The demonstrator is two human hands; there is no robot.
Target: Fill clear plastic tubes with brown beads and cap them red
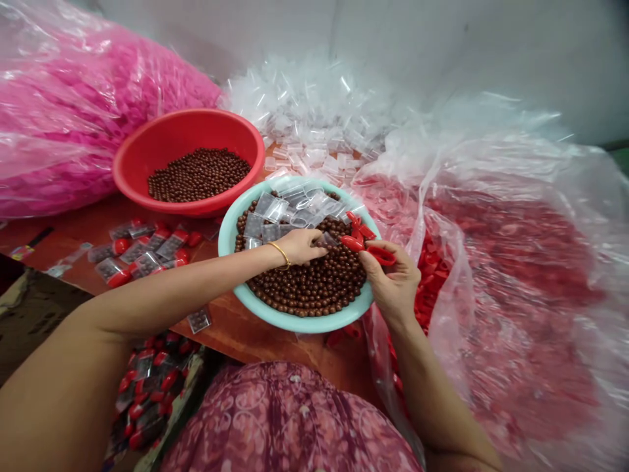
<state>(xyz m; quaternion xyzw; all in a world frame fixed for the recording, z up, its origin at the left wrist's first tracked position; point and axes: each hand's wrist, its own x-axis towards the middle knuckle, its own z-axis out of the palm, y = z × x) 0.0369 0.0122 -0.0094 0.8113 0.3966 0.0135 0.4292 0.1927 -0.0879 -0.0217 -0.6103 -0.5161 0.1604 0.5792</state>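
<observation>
My left hand [299,248], with a gold bangle at the wrist, reaches into the light-blue basin [227,246]. Its fingers are closed on a small clear plastic case [328,240], low over the brown beads [309,285]. At the basin's right rim, my right hand [397,278] pinches a red plastic cap [381,255] between thumb and fingers. More loose red caps [358,229] lie on the beads just beyond it. Several clear cases [275,208] rest on the beads at the back of the basin. Whether beads are inside the held case cannot be made out.
A red basin [128,174] of brown beads stands behind to the left, beside a bag of pink pieces [73,118]. Filled red-capped cases [147,252] lie on the table [246,337]; others fill a box [147,393] below. Clear cases [314,118] are heaped behind; bagged red caps [515,262] bulge right.
</observation>
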